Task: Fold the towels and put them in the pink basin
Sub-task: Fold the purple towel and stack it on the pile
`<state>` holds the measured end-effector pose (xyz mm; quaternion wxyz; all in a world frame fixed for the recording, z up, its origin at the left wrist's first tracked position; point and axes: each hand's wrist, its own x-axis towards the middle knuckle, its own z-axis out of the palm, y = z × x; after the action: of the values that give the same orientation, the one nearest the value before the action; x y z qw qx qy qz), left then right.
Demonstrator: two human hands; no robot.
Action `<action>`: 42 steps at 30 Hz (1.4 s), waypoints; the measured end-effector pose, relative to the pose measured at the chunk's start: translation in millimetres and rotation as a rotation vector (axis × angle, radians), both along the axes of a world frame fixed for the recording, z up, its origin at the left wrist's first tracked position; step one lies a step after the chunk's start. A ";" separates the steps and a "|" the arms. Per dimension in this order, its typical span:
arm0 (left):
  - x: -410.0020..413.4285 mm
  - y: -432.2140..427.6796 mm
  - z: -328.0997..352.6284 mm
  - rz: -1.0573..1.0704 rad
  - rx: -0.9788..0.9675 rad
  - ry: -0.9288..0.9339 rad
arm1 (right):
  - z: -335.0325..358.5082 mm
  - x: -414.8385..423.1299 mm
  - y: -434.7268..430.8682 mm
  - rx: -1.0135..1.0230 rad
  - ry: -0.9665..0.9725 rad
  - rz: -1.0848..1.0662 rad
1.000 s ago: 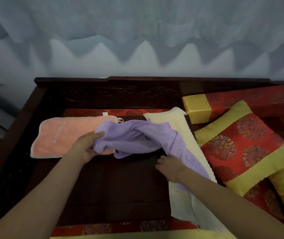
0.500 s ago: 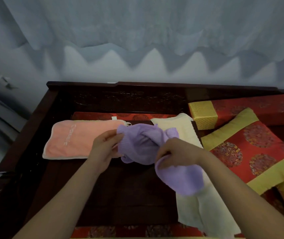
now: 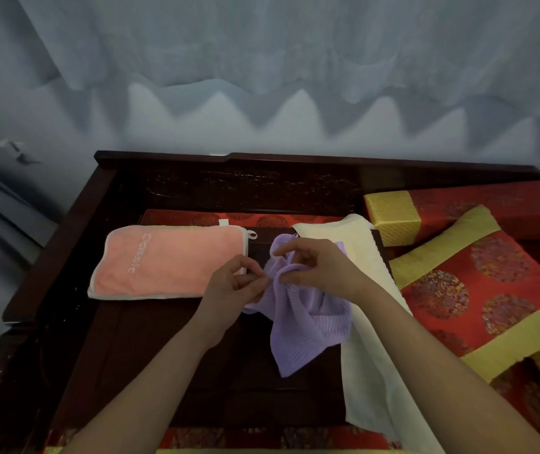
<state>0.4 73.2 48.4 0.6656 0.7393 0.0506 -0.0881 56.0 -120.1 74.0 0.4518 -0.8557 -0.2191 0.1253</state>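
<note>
A purple ribbed towel [image 3: 304,326] hangs bunched over the dark wooden table [image 3: 151,362]. My left hand [image 3: 232,283] pinches its upper left edge. My right hand [image 3: 317,267] grips the gathered top edge just to the right, so the two hands almost touch. A pink towel [image 3: 167,263] with white lettering lies flat at the back left. A cream towel [image 3: 370,322] lies lengthwise along the table's right side, partly under my right arm. No pink basin is in view.
Red and gold cushions [image 3: 478,290] fill the bench to the right. A carved dark wooden backrest [image 3: 262,188] runs behind the table, with grey curtains beyond. A red patterned mat [image 3: 262,221] shows at the table's far edge.
The purple towel went from stretched wide between my hands to bunched up. My right hand lifted off the table with its end and came to meet my left hand.
</note>
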 end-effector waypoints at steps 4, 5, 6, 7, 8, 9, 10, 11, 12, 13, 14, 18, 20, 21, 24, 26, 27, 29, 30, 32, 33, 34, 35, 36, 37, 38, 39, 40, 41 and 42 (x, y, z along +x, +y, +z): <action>3.7 -0.1 0.0 0.024 0.091 -0.083 | -2.2 6.5 3.4 -0.047 0.013 0.043; 3.8 -0.7 0.2 0.037 0.107 -0.111 | 0.2 6.8 4.1 -0.036 -0.006 0.037; 2.9 -1.3 1.3 0.054 0.121 -0.127 | 3.7 6.7 4.8 -0.032 -0.034 0.020; 1.4 -2.5 2.4 0.068 0.131 -0.134 | 8.8 6.6 4.7 -0.029 -0.066 -0.006; -0.7 -3.8 3.7 0.070 0.144 -0.141 | 15.2 7.1 3.8 -0.016 -0.091 -0.033; -2.8 -4.9 4.5 0.058 0.164 -0.150 | 23.1 8.4 2.2 0.011 -0.101 -0.059; -3.9 -6.4 7.1 0.034 0.191 -0.167 | 34.9 10.5 -0.1 0.052 -0.104 -0.078; -5.0 -8.6 8.4 0.013 0.226 -0.200 | 46.2 13.0 -2.6 0.089 -0.100 -0.088; -4.9 -11.2 11.1 -0.005 0.275 -0.252 | 58.4 15.2 -5.1 0.123 -0.106 -0.090; -2.7 -14.5 16.7 -0.021 0.334 -0.314 | 72.5 17.1 -6.9 0.151 -0.121 -0.091; -0.6 -17.2 20.9 -0.039 0.380 -0.357 | 83.4 18.7 -8.0 0.174 -0.129 -0.091; 18.7 -21.2 35.8 -0.186 0.543 -0.411 | 122.8 24.8 -15.9 0.249 -0.151 -0.149; 30.2 -15.6 38.2 -0.216 0.626 -0.438 | 138.9 26.1 -24.3 0.314 -0.138 -0.181; 37.1 -12.1 38.6 -0.207 0.627 -0.432 | 147.3 26.9 -29.4 0.339 -0.141 -0.189; 53.5 0.2 35.7 -0.245 0.601 -0.337 | 168.9 28.3 -43.4 0.392 -0.164 -0.199; 60.3 8.5 36.7 -0.344 0.651 -0.351 | 179.1 30.5 -53.3 0.404 -0.202 -0.255; 63.4 17.1 43.7 -0.375 0.668 -0.362 | 181.9 33.7 -59.3 0.396 -0.229 -0.302; 71.8 36.4 68.7 -0.320 0.553 -0.388 | 183.1 41.8 -73.8 0.369 -0.275 -0.417; 76.7 46.7 87.6 -0.238 0.463 -0.442 | 182.2 45.5 -81.6 0.365 -0.283 -0.474; 87.7 63.4 129.1 -0.122 0.384 -0.556 | 176.8 52.4 -95.5 0.368 -0.291 -0.555; 92.8 69.0 148.7 -0.135 0.394 -0.595 | 172.8 55.4 -100.4 0.350 -0.302 -0.569; 98.9 74.1 163.9 -0.179 0.436 -0.618 | 168.3 57.6 -102.8 0.322 -0.315 -0.575; 104.7 78.0 177.1 -0.226 0.499 -0.645 | 164.0 59.8 -103.7 0.297 -0.320 -0.579; 110.5 83.3 187.2 -0.260 0.568 -0.677 | 160.7 61.3 -102.7 0.282 -0.317 -0.584; 116.9 89.6 193.3 -0.287 0.636 -0.710 | 157.9 62.7 -100.8 0.275 -0.310 -0.591; 122.7 96.5 197.6 -0.299 0.717 -0.739 | 156.0 64.3 -97.7 0.272 -0.305 -0.599; 128.0 103.5 198.6 -0.315 0.803 -0.754 | 154.2 66.0 -94.7 0.265 -0.308 -0.607; 131.9 109.6 198.8 -0.345 0.881 -0.763 | 152.4 67.8 -92.1 0.252 -0.321 -0.615; 134.8 114.8 197.6 -0.380 0.933 -0.774 | 150.9 69.7 -89.8 0.237 -0.334 -0.618; 136.9 119.5 196.1 -0.410 0.964 -0.788 | 149.4 71.6 -87.7 0.224 -0.343 -0.618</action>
<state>137.3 192.7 244.5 0.1980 0.9264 -0.3053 0.0970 127.6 -207.8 223.4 0.5156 -0.8354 -0.0354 -0.1871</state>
